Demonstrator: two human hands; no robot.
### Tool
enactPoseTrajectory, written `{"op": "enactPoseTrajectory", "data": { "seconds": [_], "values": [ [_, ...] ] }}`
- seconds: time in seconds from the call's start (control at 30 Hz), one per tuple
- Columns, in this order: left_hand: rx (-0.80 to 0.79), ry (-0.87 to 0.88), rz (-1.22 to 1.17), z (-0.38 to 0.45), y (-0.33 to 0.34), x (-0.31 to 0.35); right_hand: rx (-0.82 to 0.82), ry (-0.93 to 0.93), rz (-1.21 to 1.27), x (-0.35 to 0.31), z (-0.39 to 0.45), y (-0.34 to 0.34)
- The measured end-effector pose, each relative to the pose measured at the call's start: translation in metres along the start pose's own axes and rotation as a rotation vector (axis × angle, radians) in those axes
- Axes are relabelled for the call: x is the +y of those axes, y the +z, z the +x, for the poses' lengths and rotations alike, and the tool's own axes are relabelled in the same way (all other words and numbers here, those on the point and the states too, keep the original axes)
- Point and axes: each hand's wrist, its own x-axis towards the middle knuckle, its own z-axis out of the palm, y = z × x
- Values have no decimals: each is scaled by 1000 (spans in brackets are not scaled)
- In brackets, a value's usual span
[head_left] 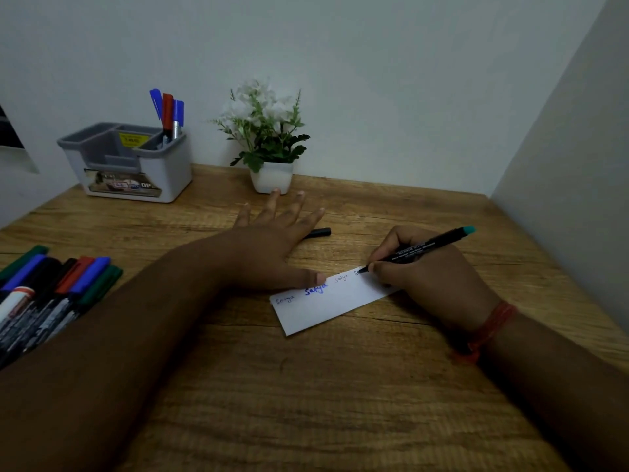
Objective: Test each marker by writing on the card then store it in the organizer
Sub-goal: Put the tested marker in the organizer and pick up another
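Note:
A white card [323, 310] lies on the wooden desk [306, 386], with three written words along its top edge and a fresh stroke at the right. My right hand [429, 277] grips a black marker with a teal end [418, 248], its tip touching the card. My left hand [272, 243] lies flat with fingers spread, its thumb pressing the card's upper edge. A black cap [320, 232] rests beside the left fingers. The grey and white organizer [136, 172] at the back left holds three markers [168, 114].
Several capped markers [51, 291] in blue, red, green and black lie in a pile at the left edge. A small white pot with white flowers [269, 141] stands at the back centre. Walls close the desk at the back and right.

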Motion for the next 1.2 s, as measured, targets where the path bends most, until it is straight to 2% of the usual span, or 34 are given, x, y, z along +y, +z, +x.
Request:
{"op": "enactPoseTrajectory", "data": {
  "seconds": [1.2],
  "values": [
    [-3, 11, -25, 2, 3, -4, 25, -21, -12, 1, 0, -1]
  ]
}}
